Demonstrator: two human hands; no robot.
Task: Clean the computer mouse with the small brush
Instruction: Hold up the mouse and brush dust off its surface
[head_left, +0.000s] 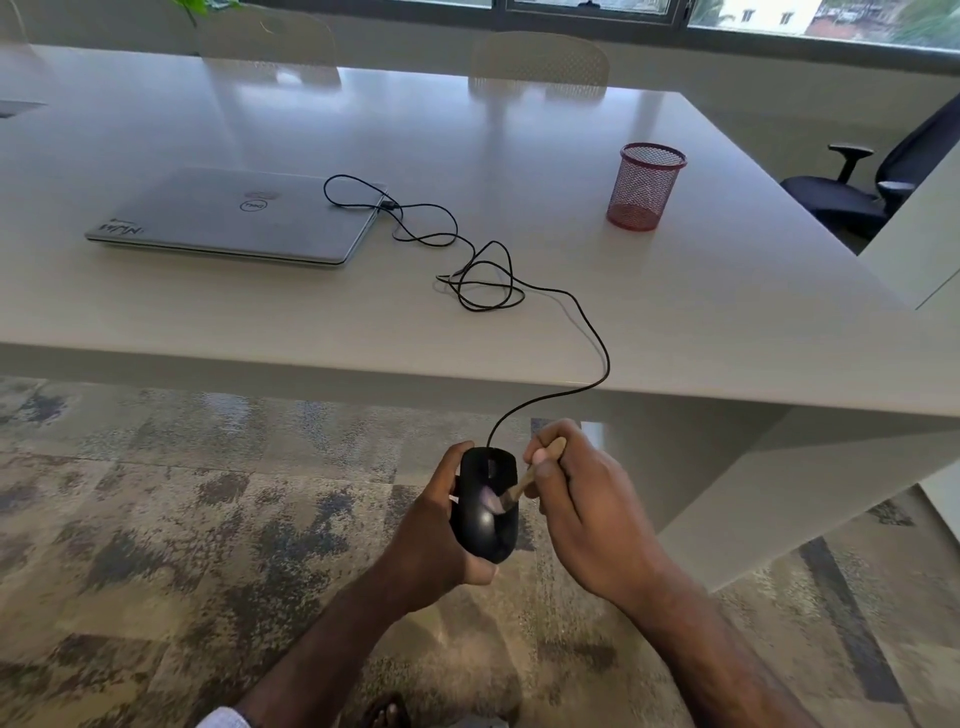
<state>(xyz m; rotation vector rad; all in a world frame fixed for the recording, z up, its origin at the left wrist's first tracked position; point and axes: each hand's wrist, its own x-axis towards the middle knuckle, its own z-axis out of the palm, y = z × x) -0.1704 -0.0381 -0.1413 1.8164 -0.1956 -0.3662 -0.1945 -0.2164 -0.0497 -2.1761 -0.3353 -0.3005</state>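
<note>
The mouse (485, 506) was held in the air below the near edge of the bench (675, 291), over the carpet, with the left hand (431, 540) curled round its left side and underside. The right hand (582, 499) pinched the brush (524, 480) between thumb and fingers (540, 457), its wooden handle angled down to the left so that the pale bristles met the top of the mouse near the middle. The likeliest trouble lay with the cord (582, 317): it ran up from the mouse over the bench edge, through a loose tangle, to the closed laptop (234, 218), and a pull or a turn of the mouse could have tightened the loops, dragged at the plug or nudged the laptop. A slack left grip under a hard stroke might have let the mouse slip and swing on that cord. The brush could also have pushed dust into the wheel slot and the button seams rather than out of them. The bristles were blurred, so how hard they pressed could not be told. The wheel and buttons showed only as dark shapes, the underside of the mouse was hidden by the left hand, and any dirt on it was too fine to see. The handle was partly covered by the right hand. A red mesh cup (647, 187) stood well apart on the bench.
</note>
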